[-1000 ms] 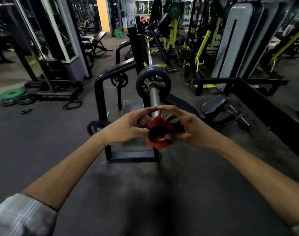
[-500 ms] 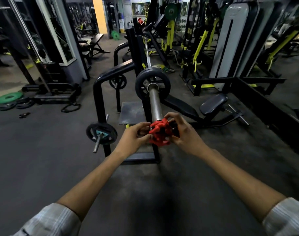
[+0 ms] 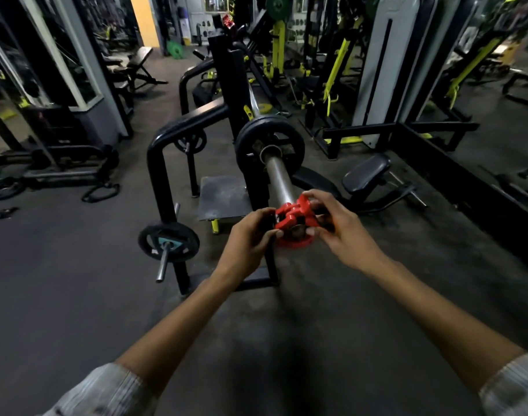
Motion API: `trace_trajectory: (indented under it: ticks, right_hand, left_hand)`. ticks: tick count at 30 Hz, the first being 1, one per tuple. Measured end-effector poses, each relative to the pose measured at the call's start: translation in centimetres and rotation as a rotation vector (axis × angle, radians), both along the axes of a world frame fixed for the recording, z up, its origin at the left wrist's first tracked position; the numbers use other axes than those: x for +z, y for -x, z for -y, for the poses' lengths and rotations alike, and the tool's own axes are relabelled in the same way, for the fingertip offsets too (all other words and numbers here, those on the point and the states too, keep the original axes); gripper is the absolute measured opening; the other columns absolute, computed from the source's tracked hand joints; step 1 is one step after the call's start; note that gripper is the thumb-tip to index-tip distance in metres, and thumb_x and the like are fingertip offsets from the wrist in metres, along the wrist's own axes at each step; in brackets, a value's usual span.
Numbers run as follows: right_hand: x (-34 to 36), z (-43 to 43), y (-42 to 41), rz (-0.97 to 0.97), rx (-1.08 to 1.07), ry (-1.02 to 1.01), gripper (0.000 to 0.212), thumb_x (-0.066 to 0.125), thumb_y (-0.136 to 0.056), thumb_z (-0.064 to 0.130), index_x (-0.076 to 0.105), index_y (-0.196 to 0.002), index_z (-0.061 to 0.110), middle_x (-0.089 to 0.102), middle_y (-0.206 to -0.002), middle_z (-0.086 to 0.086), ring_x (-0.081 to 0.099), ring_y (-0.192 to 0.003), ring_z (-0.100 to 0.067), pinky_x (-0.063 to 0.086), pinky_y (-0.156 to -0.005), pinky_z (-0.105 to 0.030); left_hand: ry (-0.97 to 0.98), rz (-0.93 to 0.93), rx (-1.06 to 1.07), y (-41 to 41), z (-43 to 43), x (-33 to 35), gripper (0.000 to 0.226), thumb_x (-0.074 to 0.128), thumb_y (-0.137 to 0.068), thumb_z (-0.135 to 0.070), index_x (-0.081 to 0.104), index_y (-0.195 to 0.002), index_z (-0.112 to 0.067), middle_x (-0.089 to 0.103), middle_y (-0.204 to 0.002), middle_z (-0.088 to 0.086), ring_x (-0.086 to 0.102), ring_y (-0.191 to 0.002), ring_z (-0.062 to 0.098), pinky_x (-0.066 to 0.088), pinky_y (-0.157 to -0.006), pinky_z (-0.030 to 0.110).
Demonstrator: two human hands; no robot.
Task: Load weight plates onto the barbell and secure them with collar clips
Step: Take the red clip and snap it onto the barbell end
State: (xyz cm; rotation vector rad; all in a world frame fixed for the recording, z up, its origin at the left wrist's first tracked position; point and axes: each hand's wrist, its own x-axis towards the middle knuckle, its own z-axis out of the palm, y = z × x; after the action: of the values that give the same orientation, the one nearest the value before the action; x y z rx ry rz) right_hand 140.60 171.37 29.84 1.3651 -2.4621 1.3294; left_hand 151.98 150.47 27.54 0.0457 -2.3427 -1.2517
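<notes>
Two grips, a person's bare hands, meet on a red collar (image 3: 292, 219) in the head view. The left grip (image 3: 247, 238) pinches the collar's left side between curled fingers and thumb. The right grip (image 3: 343, 232) curls round its right side, thumb on top. Between them the collar sits at the near tip of the steel bar (image 3: 279, 178), seemingly slipped round it. Beyond the grips, further along the bar and well apart from the collar, one black plate (image 3: 247, 147) is loaded. The bar lies across a black rack (image 3: 163, 163). Left of the left grip, a smaller plate (image 3: 154, 235) hangs on a rack peg. Beyond the right grip stands a padded seat (image 3: 366, 172). Pale cuffs (image 3: 106, 391) show nearest the camera, over dark floor (image 3: 76, 295).
</notes>
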Motion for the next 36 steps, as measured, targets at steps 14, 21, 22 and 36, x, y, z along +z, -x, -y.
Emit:
trace_trajectory:
  ticks: [14,21,22,36]
  right_hand:
    - [2.6,3.6,7.7,0.506,0.21,0.005,0.076,0.071,-0.095,0.023,0.036,-0.157,0.047,0.039,-0.165,0.008,0.044,-0.147,-0.002,0.052,-0.111,-0.05]
    - [0.8,9.4,15.3,0.344,0.067,0.046,0.067,0.072,-0.096,0.024,0.043,-0.156,0.034,0.057,-0.146,0.0,0.053,-0.14,-0.012,0.056,-0.105,-0.046]
    - [0.6,9.8,16.2,0.331,0.04,0.05,0.067,0.074,-0.093,0.031,0.045,-0.154,0.035,0.06,-0.142,0.002,0.056,-0.136,-0.013,0.056,-0.105,-0.051]
    - [0.3,12.7,19.6,0.278,0.058,-0.014,0.074,0.065,-0.086,0.064,0.038,-0.153,0.046,0.059,-0.145,0.006,0.059,-0.132,-0.013,0.052,-0.111,-0.045]
  left_hand:
    - [-0.221,0.044,0.165,8.2,4.2,-0.2,0.045,0.077,-0.09,-0.025,0.065,-0.133,-0.019,0.072,-0.124,-0.004,0.072,-0.106,0.014,0.061,-0.09,0.037]
    - [-0.517,0.169,0.308,15.8,6.4,0.4,0.037,0.074,-0.093,-0.026,0.067,-0.124,-0.007,0.077,-0.098,0.011,0.076,-0.075,0.018,0.064,-0.064,0.04]
    - [-0.525,0.16,0.322,16.5,6.5,0.6,0.037,0.074,-0.093,-0.026,0.068,-0.124,-0.008,0.077,-0.097,0.01,0.075,-0.072,0.016,0.062,-0.06,0.035]
    - [-0.603,0.192,0.298,20.1,7.9,2.7,0.026,0.069,-0.097,-0.026,0.073,-0.105,-0.002,0.078,-0.096,0.02,0.078,-0.086,0.031,0.064,-0.078,0.052]
